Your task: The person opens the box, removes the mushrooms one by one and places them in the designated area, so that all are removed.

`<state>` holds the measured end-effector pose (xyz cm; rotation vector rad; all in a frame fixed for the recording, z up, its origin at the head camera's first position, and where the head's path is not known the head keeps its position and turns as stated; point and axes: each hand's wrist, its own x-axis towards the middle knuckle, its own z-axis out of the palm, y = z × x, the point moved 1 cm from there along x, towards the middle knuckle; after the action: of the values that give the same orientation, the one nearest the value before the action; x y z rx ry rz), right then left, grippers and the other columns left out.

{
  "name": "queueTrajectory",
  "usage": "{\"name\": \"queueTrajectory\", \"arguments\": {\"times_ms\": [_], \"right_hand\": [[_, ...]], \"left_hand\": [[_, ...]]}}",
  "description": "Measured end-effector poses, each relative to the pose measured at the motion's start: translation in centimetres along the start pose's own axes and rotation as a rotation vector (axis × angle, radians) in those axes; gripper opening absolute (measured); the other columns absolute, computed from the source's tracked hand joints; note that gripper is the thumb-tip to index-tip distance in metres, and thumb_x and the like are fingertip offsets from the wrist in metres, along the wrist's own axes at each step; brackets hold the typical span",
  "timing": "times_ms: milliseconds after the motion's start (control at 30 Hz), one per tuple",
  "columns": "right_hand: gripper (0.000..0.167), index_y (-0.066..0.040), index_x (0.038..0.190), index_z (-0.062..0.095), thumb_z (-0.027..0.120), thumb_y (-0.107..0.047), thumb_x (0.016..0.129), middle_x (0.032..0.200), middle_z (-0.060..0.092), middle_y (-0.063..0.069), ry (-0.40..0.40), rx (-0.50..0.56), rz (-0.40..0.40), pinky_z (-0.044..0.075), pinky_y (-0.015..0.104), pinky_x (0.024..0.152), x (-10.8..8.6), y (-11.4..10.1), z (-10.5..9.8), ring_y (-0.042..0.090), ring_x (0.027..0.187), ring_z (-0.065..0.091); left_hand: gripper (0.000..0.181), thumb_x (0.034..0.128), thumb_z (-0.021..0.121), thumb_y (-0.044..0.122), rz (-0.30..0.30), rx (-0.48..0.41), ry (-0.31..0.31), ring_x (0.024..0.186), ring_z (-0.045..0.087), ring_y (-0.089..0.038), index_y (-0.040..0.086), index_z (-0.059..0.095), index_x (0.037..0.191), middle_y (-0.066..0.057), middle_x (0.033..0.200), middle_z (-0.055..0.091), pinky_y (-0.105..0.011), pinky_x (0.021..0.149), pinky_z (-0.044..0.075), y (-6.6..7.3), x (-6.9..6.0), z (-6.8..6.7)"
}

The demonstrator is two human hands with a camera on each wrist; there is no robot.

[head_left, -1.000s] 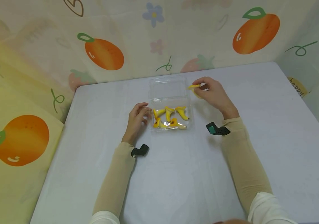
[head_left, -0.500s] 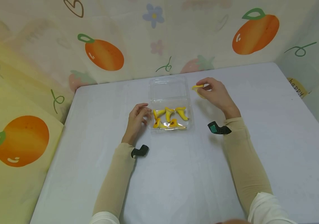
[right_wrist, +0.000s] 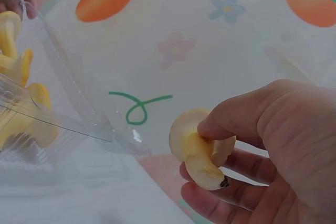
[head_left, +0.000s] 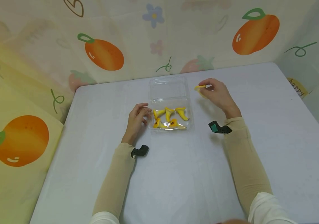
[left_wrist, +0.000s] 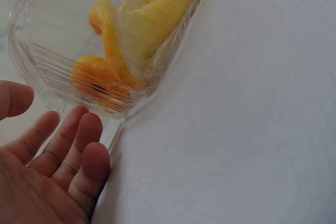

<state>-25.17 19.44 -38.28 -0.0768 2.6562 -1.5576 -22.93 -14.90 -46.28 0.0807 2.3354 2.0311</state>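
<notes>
A clear plastic clamshell box lies on the table with its lid folded back. Inside are several yellow trumpet-shaped mushrooms. Beside the box's left wall is my left hand, its fingers loosely bent; in the left wrist view the fingertips are at the wall, though whether they touch it I cannot tell. To the right of the lid, above the table, my right hand pinches another yellow mushroom between thumb and fingers. The right wrist view shows its pale cap and curved stem with a dark tip.
A white cloth covers the table. Behind it hangs a fruit-print curtain, with a yellowish one along the left side. A black camera mount sits on the right wrist, another on the left.
My right hand has moved slightly to the right, away from the box, carrying the mushroom. The left hand and the box have stayed put.
</notes>
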Motion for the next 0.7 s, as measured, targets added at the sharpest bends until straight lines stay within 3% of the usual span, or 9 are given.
{"name": "queueTrajectory", "arguments": {"times_ms": [467, 700], "right_hand": [[0.034, -0.008, 0.129, 0.061, 0.057, -0.023, 0.099, 0.133, 0.061, 0.014, -0.016, -0.003, 0.075, 0.046, 0.03, 0.083, 0.4, 1.2, 0.4, 0.024, 0.105, 0.059], [0.035, -0.008, 0.13, 0.061, 0.058, -0.022, 0.099, 0.134, 0.061, 0.015, -0.034, 0.002, 0.1, 0.046, 0.03, 0.082, 0.8, 2.1, 0.6, 0.022, 0.104, 0.059]], "left_hand": [[0.037, 0.1037, 0.051, 0.02, 0.007, 0.009, -0.003, 0.081, 0.063, -0.013, 0.001, 0.055, 0.135, -0.022, 0.116, 0.065, -0.02, 0.054, 0.049, 0.0, -0.1, 0.1], [0.038, 0.1044, 0.05, 0.02, -0.007, 0.022, -0.004, 0.082, 0.063, -0.012, 0.002, 0.055, 0.137, -0.016, 0.113, 0.066, -0.02, 0.055, 0.049, -0.1, 0.1, 0.0]]}}
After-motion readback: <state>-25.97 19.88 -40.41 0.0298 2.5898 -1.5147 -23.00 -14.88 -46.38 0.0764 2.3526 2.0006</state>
